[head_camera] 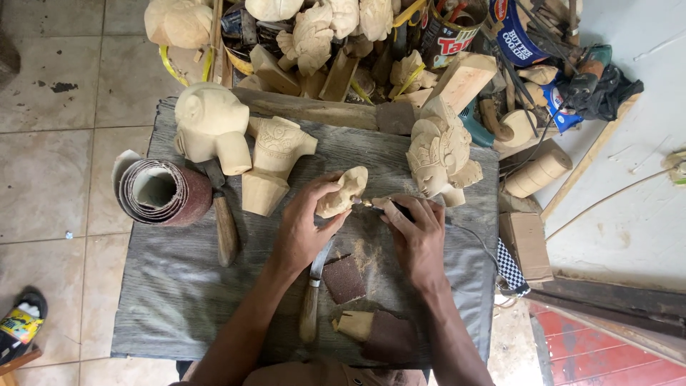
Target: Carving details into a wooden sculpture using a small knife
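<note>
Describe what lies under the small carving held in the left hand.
Beneath the small carving: sawdust on the grey board. The left hand covers a knife's blade tip.

The small carving (344,190) was pale cream wood, like the larger carved figures (437,154) around it, and the workboard (179,300) beneath was weathered grey. The sandpaper roll (163,193) and loose sandpaper squares (344,279) were reddish brown. A black-and-white checked strip (509,266) hung beside a red floorboard (593,354).
</note>
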